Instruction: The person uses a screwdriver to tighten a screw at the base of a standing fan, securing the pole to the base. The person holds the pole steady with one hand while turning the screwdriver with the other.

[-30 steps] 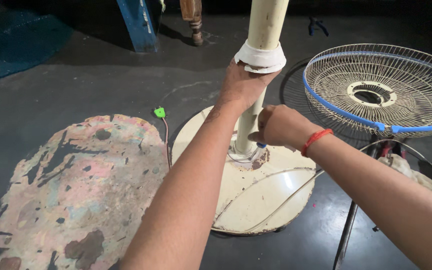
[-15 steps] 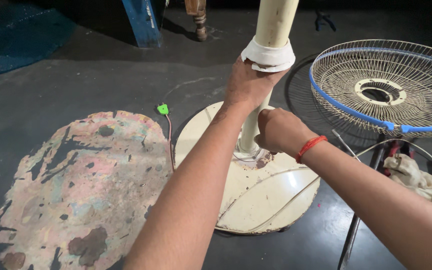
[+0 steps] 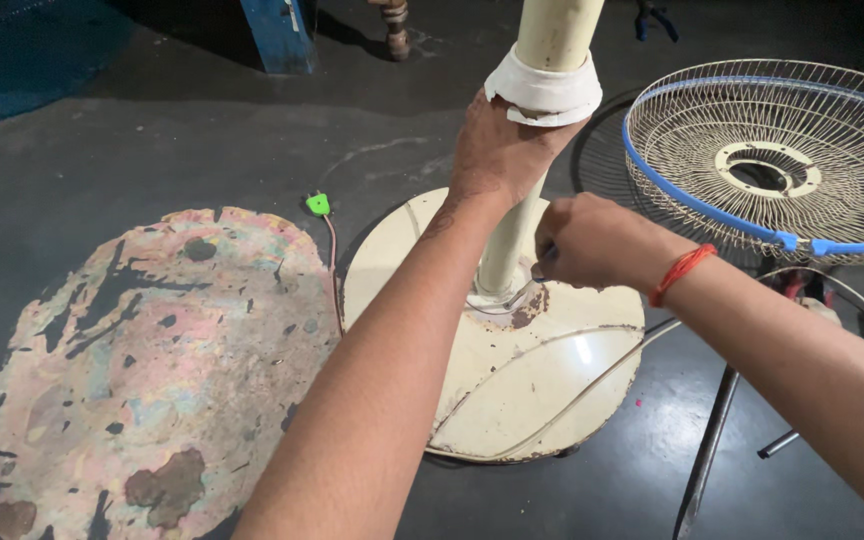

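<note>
Head view, setting: The camera looks down on a dark, glossy floor (image 3: 152, 130) where a pedestal fan stand is upright.

Head view, stand: A cream pole (image 3: 527, 170) rises from a round, rust-flecked base (image 3: 542, 390). A white collar (image 3: 544, 92) rings the pole higher up.

Head view, left hand: The left hand (image 3: 497, 150) is wrapped around the pole just under the white collar, fingers closed on it.

Head view, right hand: The right hand (image 3: 592, 240), with an orange-red thread at the wrist, is curled into a fist beside the lower pole, just above where pole meets base. Its fingertips seem to pinch something small there; what it is cannot be made out.

Head view, surroundings: A wire fan guard (image 3: 767, 160) with a blue rim stands just right of the stand. A thin cord (image 3: 334, 270) ending in a small green plug runs along the base's left edge. A large patch of worn, pastel paint (image 3: 142, 370) lies on the floor to the left. Metal rods (image 3: 712, 450) lie at the lower right.

Change since a second ago: Both hands keep the same places on the pole. The right fist has edged a little lower, toward the joint. The view has shifted slightly, nothing more.

Meaning: The stand is held steady while the work goes on at the foot of the pole.
</note>
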